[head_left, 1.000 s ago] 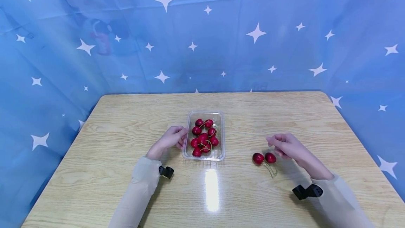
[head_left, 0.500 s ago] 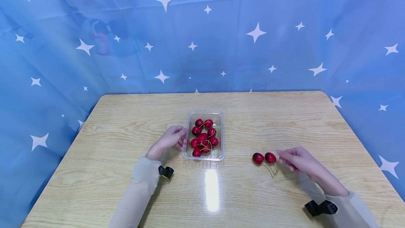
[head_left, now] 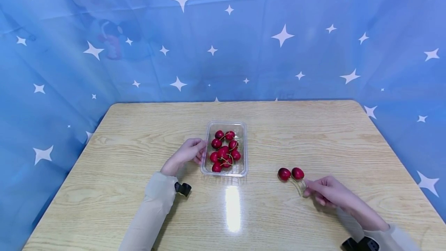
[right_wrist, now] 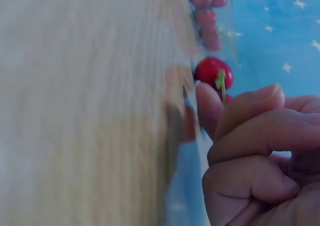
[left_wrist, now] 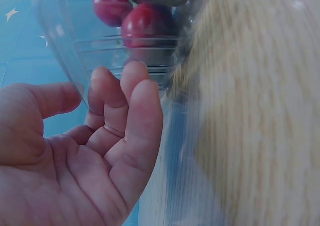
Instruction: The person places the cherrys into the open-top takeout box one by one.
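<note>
Right hand [head_left: 325, 193] is pinching the thin green stems [head_left: 300, 184] of the pair of glossy dark-red cherries [head_left: 290, 173], thumb and forefinger closed on them; the right wrist view confirms the stem between the fingertips. The pair is lying on the pale wood-grain table [head_left: 313, 134], well right of the clear plastic punnet [head_left: 242, 129] that is holding more red cherries [head_left: 224, 151].

Left hand [head_left: 189, 152] is resting against the punnet's left wall, fingers relaxed, gripping nothing.

Handling guess: light, smooth-skinned, bruisable fruit; stems are flimsy but are looking like the safest hold. The tabletop is looking slick, glare showing. Blue star-printed cloth [head_left: 223, 42] is enclosing the table.
</note>
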{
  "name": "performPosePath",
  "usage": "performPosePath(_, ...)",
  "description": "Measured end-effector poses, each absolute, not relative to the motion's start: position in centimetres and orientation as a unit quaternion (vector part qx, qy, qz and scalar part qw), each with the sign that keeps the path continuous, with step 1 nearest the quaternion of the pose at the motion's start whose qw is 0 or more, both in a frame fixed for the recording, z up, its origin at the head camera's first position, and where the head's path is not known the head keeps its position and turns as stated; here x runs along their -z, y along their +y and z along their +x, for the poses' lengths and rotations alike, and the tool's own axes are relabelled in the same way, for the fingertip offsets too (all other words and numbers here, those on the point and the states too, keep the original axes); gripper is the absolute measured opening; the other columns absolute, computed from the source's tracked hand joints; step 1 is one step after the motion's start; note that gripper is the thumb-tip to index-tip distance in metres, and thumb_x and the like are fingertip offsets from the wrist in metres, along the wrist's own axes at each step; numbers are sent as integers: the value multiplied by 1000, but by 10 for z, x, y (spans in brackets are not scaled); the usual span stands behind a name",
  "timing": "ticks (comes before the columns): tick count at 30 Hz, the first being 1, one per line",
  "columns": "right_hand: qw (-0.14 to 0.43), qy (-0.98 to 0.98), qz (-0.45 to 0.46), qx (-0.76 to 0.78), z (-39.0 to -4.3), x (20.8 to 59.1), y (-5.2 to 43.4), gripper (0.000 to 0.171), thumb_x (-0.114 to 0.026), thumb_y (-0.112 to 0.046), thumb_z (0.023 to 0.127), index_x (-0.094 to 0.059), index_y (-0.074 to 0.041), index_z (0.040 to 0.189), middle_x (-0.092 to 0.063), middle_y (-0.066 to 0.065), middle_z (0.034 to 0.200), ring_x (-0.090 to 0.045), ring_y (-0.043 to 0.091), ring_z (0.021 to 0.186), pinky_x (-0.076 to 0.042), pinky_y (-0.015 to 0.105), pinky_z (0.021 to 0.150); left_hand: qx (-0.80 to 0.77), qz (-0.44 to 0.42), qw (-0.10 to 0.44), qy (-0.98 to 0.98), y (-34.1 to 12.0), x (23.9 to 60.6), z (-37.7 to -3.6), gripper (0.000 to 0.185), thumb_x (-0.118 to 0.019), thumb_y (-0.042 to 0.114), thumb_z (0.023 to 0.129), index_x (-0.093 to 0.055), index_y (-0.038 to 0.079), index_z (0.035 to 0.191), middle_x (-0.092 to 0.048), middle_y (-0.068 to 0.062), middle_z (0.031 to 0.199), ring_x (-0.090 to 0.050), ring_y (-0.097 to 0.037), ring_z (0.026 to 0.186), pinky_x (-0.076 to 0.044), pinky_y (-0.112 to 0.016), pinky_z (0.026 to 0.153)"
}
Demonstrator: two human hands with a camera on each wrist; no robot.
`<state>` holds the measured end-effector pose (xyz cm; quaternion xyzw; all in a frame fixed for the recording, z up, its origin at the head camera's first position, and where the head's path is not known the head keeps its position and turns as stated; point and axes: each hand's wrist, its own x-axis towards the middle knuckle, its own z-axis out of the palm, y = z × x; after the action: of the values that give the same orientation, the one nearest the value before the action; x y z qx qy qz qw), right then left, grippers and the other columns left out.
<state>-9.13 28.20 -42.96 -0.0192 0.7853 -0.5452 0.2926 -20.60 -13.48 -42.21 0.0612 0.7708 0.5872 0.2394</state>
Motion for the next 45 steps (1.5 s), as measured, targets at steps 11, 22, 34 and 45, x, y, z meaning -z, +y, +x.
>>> performPosePath(11, 308, 719, -4, 623, -84, 432, 272, 35, -45, -24, 100, -69, 1, 92, -49, -10, 51, -34, -3, 38, -25, 16, 34, -586, 54, 238, 773, -137, 432, -211, 33, -41, 23, 102, -51, 4, 76, -53, -4, 65, -54, -14, 53, -50, -23, 50)
performPosePath(22, 286, 708, 25, 646, -85, 431, 271, 32, -43, -23, 101, -67, -6, 89, -51, -10, 55, -37, -3, 40, -32, 11, 37, -587, 56, 237, 772, -137, 433, -211, 33, -41, 22, 102, -51, 5, 76, -53, -4, 65, -53, -14, 53, -50, -23, 50)
performPosePath(34, 230, 733, -10, 641, -86, 433, 268, 26, -42, -16, 101, -59, -5, 84, -48, -9, 55, -36, -2, 41, -20, 27, 33, -586, 59, 237, 772, -136, 433, -211, 32, -42, 23, 101, -51, 4, 77, -53, -4, 64, -53, -14, 53, -50, -24, 49)
performPosePath(45, 202, 766, -38, 609, -91, 423, 264, 30, -38, -17, 102, -50, -2, 80, -44, -8, 56, -34, 2, 44, -18, 35, 36, -584, 56, 238, 774, -136, 431, -210, 33, -40, 23, 102, -51, 4, 77, -53, -3, 64, -54, -14, 53, -50, -24, 49)
